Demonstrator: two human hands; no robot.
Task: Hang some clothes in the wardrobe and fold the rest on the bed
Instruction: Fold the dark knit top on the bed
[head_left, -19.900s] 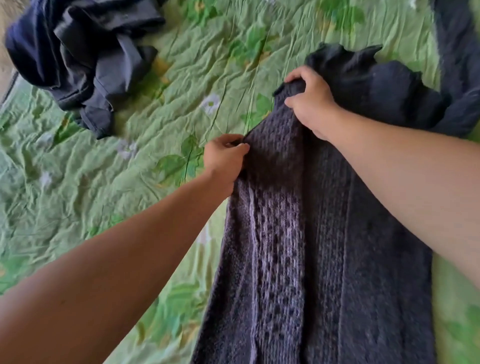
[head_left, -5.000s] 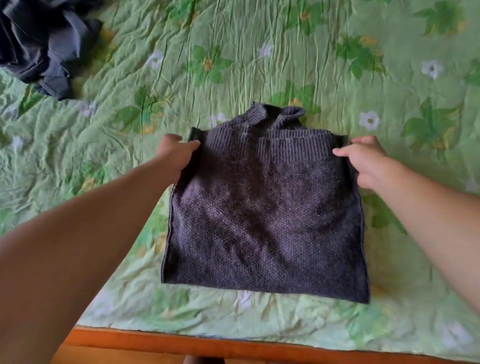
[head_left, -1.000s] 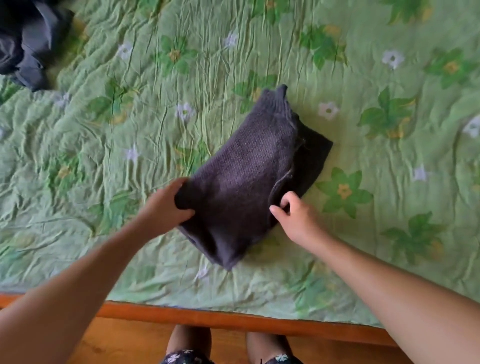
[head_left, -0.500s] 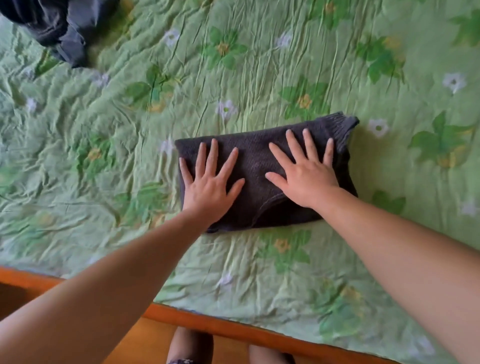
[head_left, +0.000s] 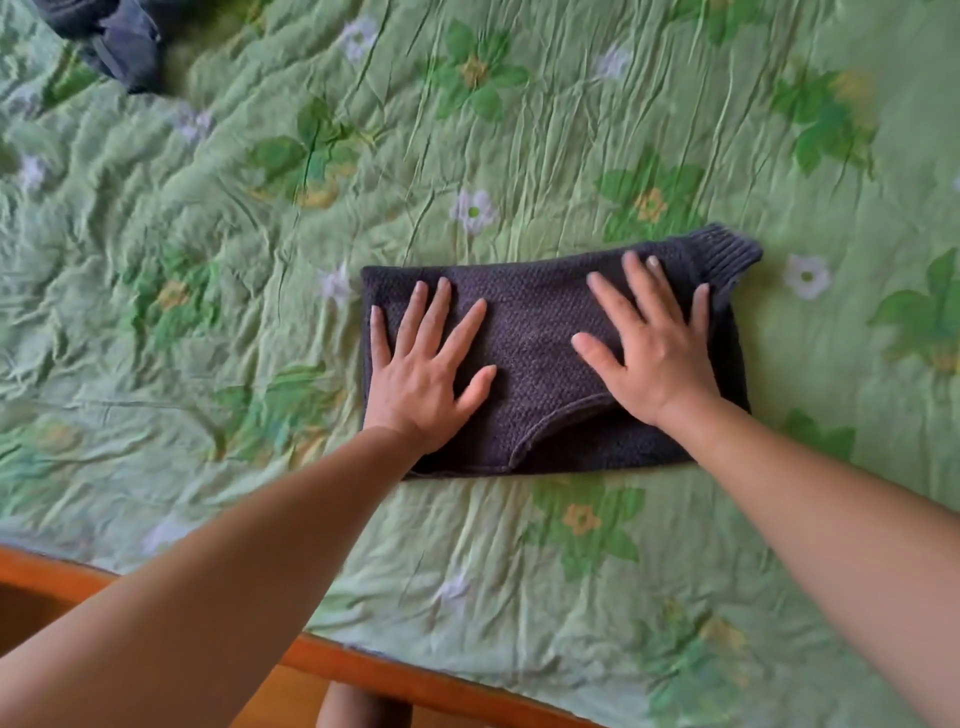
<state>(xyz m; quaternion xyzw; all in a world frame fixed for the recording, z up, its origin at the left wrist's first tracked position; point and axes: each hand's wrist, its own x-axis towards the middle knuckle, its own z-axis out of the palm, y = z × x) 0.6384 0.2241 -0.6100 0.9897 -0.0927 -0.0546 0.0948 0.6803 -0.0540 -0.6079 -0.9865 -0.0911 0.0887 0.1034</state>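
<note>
**Charcoal knit sweater folded on the bed, both palms on top**

So the sweater (head_left: 540, 338) is folded into a wide, low rectangle. It lies flat on the green floral bedspread (head_left: 218, 270), a bit right of the middle of the view and not far from the near edge of the bed. Its ribbed collar (head_left: 727, 254) sticks out at the far right corner. Along the near side there's a curved hem edge where one layer lies over another.

Left hand (head_left: 421, 374) is palm down on the left half of the sweater, fingers straight and spread, pinky close to the sweater's left edge. Right hand (head_left: 654, 358) does the same on the right half, with its fingers fanned out and the fingertips near the base of the collar. Neither one is curled around anything; they just rest flat on the knit, with a strip of bare sweater between them.

Bedspread is crinkly all over, printed with white flowers and green leaves. Up in the far left corner there's a heap of dark blue-grey clothes (head_left: 119, 47), well apart from the sweater and partly cut off by the frame. An orange-brown wooden bed frame (head_left: 395, 683) runs along the bottom, and a bit of the person's leg (head_left: 358, 712) shows just below it.
</note>
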